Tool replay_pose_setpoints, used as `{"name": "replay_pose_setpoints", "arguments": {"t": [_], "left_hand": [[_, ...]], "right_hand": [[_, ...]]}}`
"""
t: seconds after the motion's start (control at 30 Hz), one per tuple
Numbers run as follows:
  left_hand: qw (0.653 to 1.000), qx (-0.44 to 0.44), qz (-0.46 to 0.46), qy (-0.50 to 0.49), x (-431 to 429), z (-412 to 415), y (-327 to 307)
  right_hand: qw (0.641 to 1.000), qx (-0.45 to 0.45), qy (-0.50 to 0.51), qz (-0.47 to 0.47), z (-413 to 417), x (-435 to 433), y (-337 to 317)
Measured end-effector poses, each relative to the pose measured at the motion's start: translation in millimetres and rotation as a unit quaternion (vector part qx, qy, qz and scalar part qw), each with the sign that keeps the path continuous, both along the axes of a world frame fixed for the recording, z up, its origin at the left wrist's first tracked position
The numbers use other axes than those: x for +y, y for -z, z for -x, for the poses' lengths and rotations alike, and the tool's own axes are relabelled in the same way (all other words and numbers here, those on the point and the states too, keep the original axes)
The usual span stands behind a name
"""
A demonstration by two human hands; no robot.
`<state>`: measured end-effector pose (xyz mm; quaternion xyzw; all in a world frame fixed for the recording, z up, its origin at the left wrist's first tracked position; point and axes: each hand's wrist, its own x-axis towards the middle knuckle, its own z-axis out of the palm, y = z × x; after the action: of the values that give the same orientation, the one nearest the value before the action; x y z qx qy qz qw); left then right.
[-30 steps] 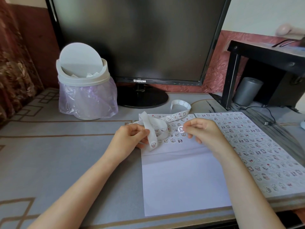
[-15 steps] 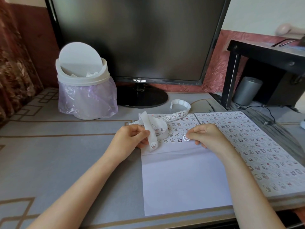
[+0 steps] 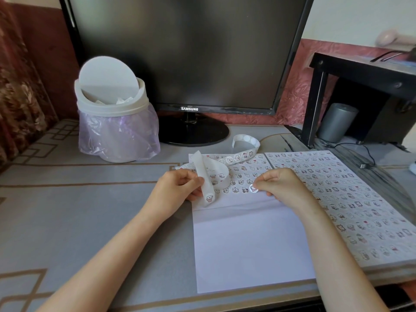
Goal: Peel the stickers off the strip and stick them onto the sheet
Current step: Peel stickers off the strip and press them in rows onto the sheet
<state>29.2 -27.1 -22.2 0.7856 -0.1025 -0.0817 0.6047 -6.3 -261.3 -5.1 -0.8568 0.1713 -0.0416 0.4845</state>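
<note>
Fingers [image 3: 262, 185] of the right hand [image 3: 282, 186]: curled in, thumb and forefinger tips pinching one round sticker [image 3: 253, 188] by its edge, low over the sheet [image 3: 247, 248]. Touching the paper or just clear of it: cannot tell. Fingers [image 3: 195, 181] of the left hand [image 3: 174, 189]: curled too, gripping the white backing strip [image 3: 205, 176] at a fold, one unpeeled sticker on the tail hanging just below the thumb.

Step in hand, by the look of it: placing, not peeling.

Nearer than both sets of fingertips: the bare white part of the sheet, most of it unfilled. At the right fingertips: the end of the lowest, part-filled row, with the pinched sticker lined up just past the last one laid. Just beyond the fingertips: several full rows of stuck stickers, up to the sheet's far edge. To the right of the right hand: a second sheet [image 3: 351, 199], covered edge to edge. Farther out beyond the left fingers: the rest of the strip, curling away, partly stripped. Beyond that: a white swing-lid bin [image 3: 112, 113] with a plastic liner, then a dark Samsung monitor [image 3: 180, 52].

Next move, as judged, calls for:
- laying the sticker flat and level with its row
- rubbing it down with a fingertip
- reaching back to the strip tail by the left thumb, with the left grip kept firm and the backing bent away from the next sticker's edge
</note>
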Motion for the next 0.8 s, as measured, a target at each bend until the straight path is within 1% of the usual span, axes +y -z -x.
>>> {"name": "replay_pose_setpoints", "arguments": {"t": [0.8], "left_hand": [[1.0,-0.005,-0.001,0.009,-1,0,-1]], "right_hand": [[0.998,-0.021,0.008,0.06,-5,0,11]]}}
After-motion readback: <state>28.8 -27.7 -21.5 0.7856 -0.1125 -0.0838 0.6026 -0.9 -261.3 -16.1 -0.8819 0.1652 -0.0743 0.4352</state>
